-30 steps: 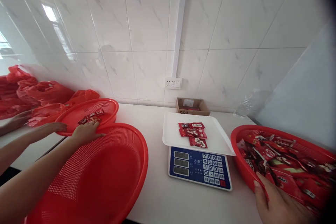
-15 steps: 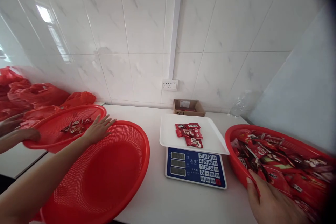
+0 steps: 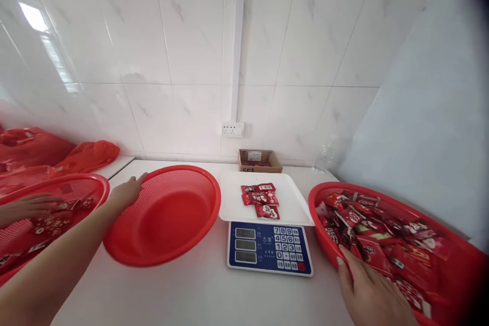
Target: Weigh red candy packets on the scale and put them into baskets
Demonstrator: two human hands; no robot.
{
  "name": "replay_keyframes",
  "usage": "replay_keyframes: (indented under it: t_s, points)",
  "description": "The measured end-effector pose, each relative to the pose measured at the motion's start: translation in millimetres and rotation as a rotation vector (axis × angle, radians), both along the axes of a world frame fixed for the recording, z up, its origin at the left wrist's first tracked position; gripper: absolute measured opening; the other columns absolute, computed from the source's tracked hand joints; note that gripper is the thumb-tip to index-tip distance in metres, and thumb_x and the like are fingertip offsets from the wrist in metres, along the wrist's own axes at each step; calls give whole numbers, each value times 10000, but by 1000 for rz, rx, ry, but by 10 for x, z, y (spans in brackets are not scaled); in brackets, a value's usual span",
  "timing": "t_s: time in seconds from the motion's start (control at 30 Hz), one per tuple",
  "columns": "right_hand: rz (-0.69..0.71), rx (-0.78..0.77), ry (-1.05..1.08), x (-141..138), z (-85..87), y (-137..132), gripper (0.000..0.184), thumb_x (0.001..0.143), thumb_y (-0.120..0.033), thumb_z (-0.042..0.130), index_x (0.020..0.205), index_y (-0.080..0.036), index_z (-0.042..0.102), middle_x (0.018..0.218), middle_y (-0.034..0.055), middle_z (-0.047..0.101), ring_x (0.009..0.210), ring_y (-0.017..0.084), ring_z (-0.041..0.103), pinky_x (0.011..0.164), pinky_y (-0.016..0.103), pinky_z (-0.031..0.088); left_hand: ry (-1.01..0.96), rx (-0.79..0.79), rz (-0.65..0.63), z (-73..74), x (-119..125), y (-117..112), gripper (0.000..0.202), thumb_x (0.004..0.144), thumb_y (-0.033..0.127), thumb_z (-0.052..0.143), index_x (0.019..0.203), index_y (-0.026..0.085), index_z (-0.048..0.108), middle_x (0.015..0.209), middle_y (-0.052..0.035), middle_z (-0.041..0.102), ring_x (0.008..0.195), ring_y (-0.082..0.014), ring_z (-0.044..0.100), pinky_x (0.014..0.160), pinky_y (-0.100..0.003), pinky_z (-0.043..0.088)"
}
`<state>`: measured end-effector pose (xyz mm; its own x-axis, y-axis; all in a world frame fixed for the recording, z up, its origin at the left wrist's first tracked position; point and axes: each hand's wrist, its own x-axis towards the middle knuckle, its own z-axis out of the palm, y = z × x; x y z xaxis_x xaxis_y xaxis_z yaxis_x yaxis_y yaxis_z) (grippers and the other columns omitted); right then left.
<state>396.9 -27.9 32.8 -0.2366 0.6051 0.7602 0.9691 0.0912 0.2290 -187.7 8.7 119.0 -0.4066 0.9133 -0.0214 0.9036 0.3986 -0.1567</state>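
Observation:
My left hand (image 3: 127, 194) is at the left rim of a round red plastic basket (image 3: 164, 257), its fingers bent over the edge; nothing lies inside this basket. On the right, my right hand (image 3: 376, 290) grips the near rim of another red basket (image 3: 317, 209), thumb outside and fingers over the edge. That basket holds many small red snack packets (image 3: 376, 249). Between the two baskets stands a blue and white digital scale (image 3: 269, 249). Several red packets (image 3: 260, 198) rest on its white tray (image 3: 292, 206).
A third red basket (image 3: 101, 183) with packets is at the left, another person's hand (image 3: 30, 209) inside it. Red plastic bags (image 3: 34, 145) lie behind it. A small cardboard box (image 3: 260, 168), a clear plastic bottle (image 3: 324, 157) and a wall socket (image 3: 233, 129) are at the back.
The basket at my left hand has moved away from me, up beside the scale. My left fingers, spread before, are now bent at its rim. The third basket has shifted left and nearer.

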Motion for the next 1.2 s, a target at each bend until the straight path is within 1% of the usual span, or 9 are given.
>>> replay_keyframes:
  t_s: [0.17, 0.3, 0.4, 0.53, 0.7, 0.83, 0.93, 1.03, 1.2]
  points:
    - [1, 22, -8, -14, 17, -2, 349, 914, -248, 362, 1028, -76, 642, 705, 89, 680, 582, 202, 599, 598, 339, 436, 6, -45, 106, 58, 29, -31, 571, 883, 109, 306, 1453, 120, 278, 1209, -276, 538, 953, -358, 642, 729, -426, 490]
    - [11, 54, -15, -34, 50, -12, 372, 919, -243, 334, 1005, -60, 646, 719, 107, 682, 583, 208, 601, 594, 346, 427, 60, -46, 101, 96, 253, -24, 591, 831, 89, 412, 1414, 179, 384, 1471, -254, 284, 1226, -415, 456, 893, -571, 399]
    - [12, 49, -20, -36, 52, -10, 383, 920, -246, 322, 986, -62, 651, 700, 104, 677, 566, 209, 596, 579, 350, 419, 20, -6, -117, 137, 650, -7, 546, 848, 200, 474, 1391, 191, 421, 1498, -183, 285, 1365, -362, 263, 1028, -580, 265]
    - [2, 24, -9, -28, 18, 6, 384, 916, -259, 327, 986, -69, 653, 700, 99, 678, 588, 223, 605, 596, 365, 428, -256, 156, -540, 165, 1448, 90, 505, 913, 421, 393, 1387, 245, 412, 1476, -68, 371, 1372, -268, 278, 1074, -453, 296]
    - [-37, -34, 57, -16, -34, 15, 384, 916, -283, 332, 1034, -96, 646, 766, 91, 696, 639, 225, 623, 636, 366, 457, -407, 150, -851, 46, 2467, 371, 495, 919, 313, 431, 1400, 205, 381, 1477, -86, 368, 1381, -236, 265, 1098, -406, 284]
    - [-45, -68, 74, -6, -55, 9, 394, 916, -297, 325, 1041, -105, 646, 807, 92, 702, 665, 222, 628, 661, 364, 472, -338, 158, -1033, -125, 2951, 580, 465, 872, 171, 474, 1336, 198, 452, 1382, -97, 485, 1307, -243, 381, 1083, -419, 295]
    - [-44, -80, 76, -7, -54, 5, 403, 917, -293, 314, 1038, -97, 645, 834, 91, 703, 710, 227, 635, 680, 369, 476, -303, 179, -1037, -230, 3074, 685, 402, 827, 119, 528, 1217, 214, 557, 1226, -81, 603, 1190, -248, 499, 1067, -443, 299]
    - [-38, -64, 74, -9, -47, 0, 408, 921, -288, 305, 1026, -94, 648, 835, 89, 703, 732, 223, 636, 694, 366, 472, -330, 233, -948, -256, 3053, 746, 327, 887, 145, 464, 1185, 219, 576, 1145, -64, 637, 1073, -205, 581, 981, -345, 400]
    - [-13, -39, 69, -2, -36, -17, 378, 912, -272, 337, 1037, -94, 646, 804, 85, 696, 709, 211, 627, 688, 350, 454, -364, 359, -722, -43, 2742, 725, 350, 988, 276, 278, 1257, 245, 501, 1183, -45, 609, 1000, -167, 612, 795, -244, 477]
